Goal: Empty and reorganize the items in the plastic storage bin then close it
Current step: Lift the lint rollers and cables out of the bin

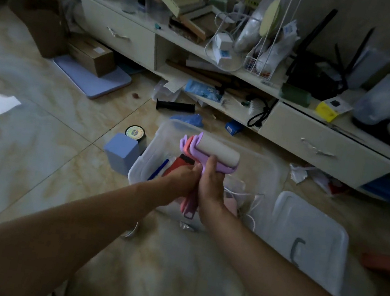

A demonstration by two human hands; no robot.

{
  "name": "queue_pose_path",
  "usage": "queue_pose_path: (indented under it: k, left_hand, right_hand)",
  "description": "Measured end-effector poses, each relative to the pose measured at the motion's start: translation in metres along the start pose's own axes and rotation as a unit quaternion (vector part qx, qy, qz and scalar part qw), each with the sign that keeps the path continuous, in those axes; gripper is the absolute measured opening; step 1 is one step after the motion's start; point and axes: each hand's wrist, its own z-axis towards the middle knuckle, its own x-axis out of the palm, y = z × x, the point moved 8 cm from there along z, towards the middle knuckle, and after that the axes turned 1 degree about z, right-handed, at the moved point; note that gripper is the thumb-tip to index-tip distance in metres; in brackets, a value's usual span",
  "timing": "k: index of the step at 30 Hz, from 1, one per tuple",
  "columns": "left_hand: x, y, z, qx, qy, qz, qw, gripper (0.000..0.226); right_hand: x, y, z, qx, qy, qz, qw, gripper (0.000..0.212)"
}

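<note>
- Lilac and coral plastic: two lint rollers stacked together are held up over the plastic storage bin, both handles running down between the two hands.
- Left hand has its fingers curled round the handles from the left side; right hand has its fingers clamped on the same handles, thumb up against the lilac frame.
- Pale paper roll sits just above the right fingers, tilted away toward the far rim of the bin.
- Bin stands open on the floor directly beneath the fingers; its walls are clear and milky, and a red-handled tool and a blue pen lie inside, just left of the left fingers. White cord shows to the right, below the right wrist.
- Lid lies flat on the floor, well to the right of the right fingers.
- Blue box and a round tin stand on the floor, left of the bin.
- Judged step: emptying, with the rollers lifted clear. Next move likely calls for setting them down outside the bin, or parting the pair, without snagging the cord.
</note>
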Motion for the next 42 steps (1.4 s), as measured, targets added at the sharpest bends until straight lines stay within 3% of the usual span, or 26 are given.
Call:
queue_pose_path:
  k: [6,10,13,18,22,25,28,29,30,32,33,34,38,42]
  left_hand:
    - [0.016,0.034,-0.053,-0.013,-0.004,0.06,0.998,0.03]
    - [0.032,0.083,-0.068,-0.015,0.059,0.122,0.991,0.02]
    - [0.054,0.133,-0.065,-0.044,0.091,0.12,0.988,0.017]
    - [0.098,0.215,-0.03,-0.13,0.144,0.095,0.976,0.005]
    - [0.122,0.256,0.0,-0.162,0.172,0.054,0.97,0.019]
    - [0.132,0.271,0.015,-0.18,0.202,0.047,0.961,0.019]
    - [0.137,0.284,0.032,-0.182,0.219,0.07,0.956,0.044]
    - [0.138,0.28,0.035,-0.173,0.22,0.076,0.957,0.044]
    - [0.14,0.281,0.038,-0.167,0.221,0.082,0.957,0.041]
    - [0.141,0.283,0.043,-0.165,0.218,0.082,0.959,0.045]
    - [0.14,0.282,0.043,-0.162,0.216,0.077,0.96,0.051]
    - [0.139,0.282,0.046,-0.157,0.215,0.069,0.961,0.057]
    - [0.131,0.283,0.048,-0.148,0.213,0.044,0.965,0.058]
    - [0.128,0.288,0.046,-0.132,0.222,0.024,0.966,0.064]
  right_hand:
    - [-0.032,-0.022,-0.077,-0.001,0.0,-0.026,1.0,0.054]
    - [-0.062,-0.06,-0.119,-0.005,0.026,-0.02,0.999,0.025]
    - [-0.088,-0.107,-0.132,0.022,0.025,-0.01,0.999,0.02]
    - [-0.113,-0.201,-0.109,0.144,-0.007,-0.046,0.989,0.041]
    - [-0.132,-0.253,-0.078,0.166,-0.055,-0.079,0.981,0.059]
    - [-0.14,-0.27,-0.058,0.15,-0.068,-0.096,0.982,0.045]
    - [-0.135,-0.285,-0.045,0.129,-0.038,-0.206,0.969,0.055]
    - [-0.138,-0.295,-0.041,0.139,-0.07,-0.195,0.968,0.046]
    - [-0.138,-0.31,-0.041,0.188,-0.096,-0.097,0.973,0.036]
    - [-0.135,-0.325,-0.031,0.203,-0.064,-0.011,0.977,0.035]
    - [-0.131,-0.321,-0.032,0.21,-0.066,-0.02,0.975,0.038]
    - [-0.133,-0.31,-0.032,0.159,-0.087,-0.085,0.98,0.041]
    - [-0.147,-0.331,-0.023,0.154,-0.137,-0.088,0.975,0.049]
    - [-0.138,-0.315,-0.03,0.15,-0.11,-0.036,0.982,0.042]
